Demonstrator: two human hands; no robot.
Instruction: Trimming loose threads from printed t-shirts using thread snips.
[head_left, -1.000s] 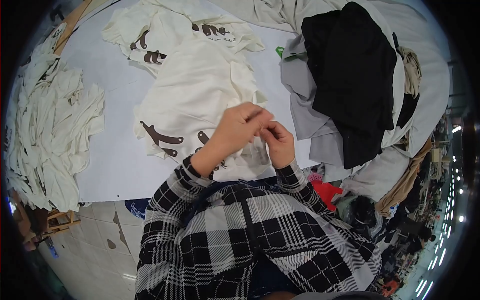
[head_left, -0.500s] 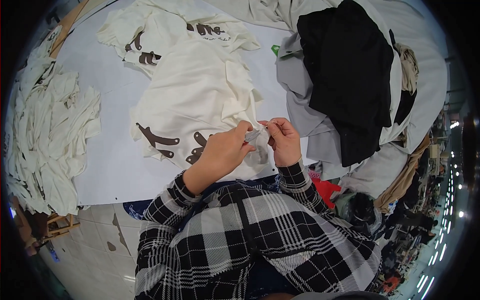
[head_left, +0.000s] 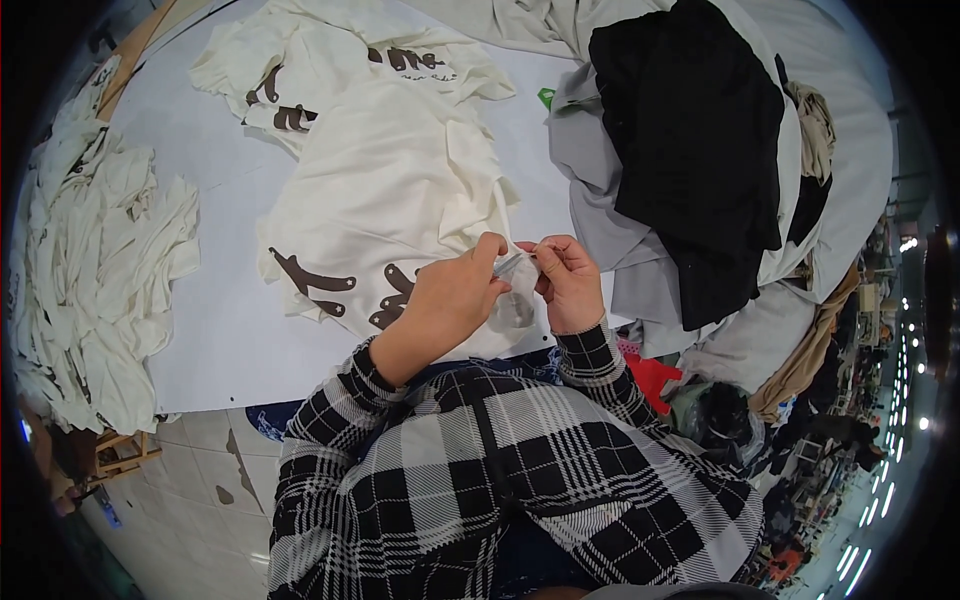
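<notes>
Pinching the cream cloth point(head_left: 365, 200) at its right edge, small grey tool point(head_left: 512, 266) in use-hand left

Watching the head feed from my remote station, I log the cream cloth near the middle of the white table point(head_left: 228, 240), brown print point(head_left: 318, 284) toward its near side. Left hand point(head_left: 438, 305): fingers curled round the grey tool. Right hand point(head_left: 572, 285): thumb and forefinger pressed on a thin bit of the cloth's edge, just right of the tool.

Change against one second ago: the left hand then reached over the right fingertips, blurred; it now sits back to the left, knuckles higher, and the tool shows between the hands. Against half a second ago I note hardly any change in either grip. The cloth and the black cloth point(head_left: 690, 165) on the right both sit slightly farther left in view.

Hard to make out: the tool's type, since the left hand covers most of it; whether its tip touches the cloth, I cannot tell. The left hand also hides part of the near print. The cream pile point(head_left: 105, 270) at left runs into the dark lens rim. Clutter at far right is too small to sort.
</notes>
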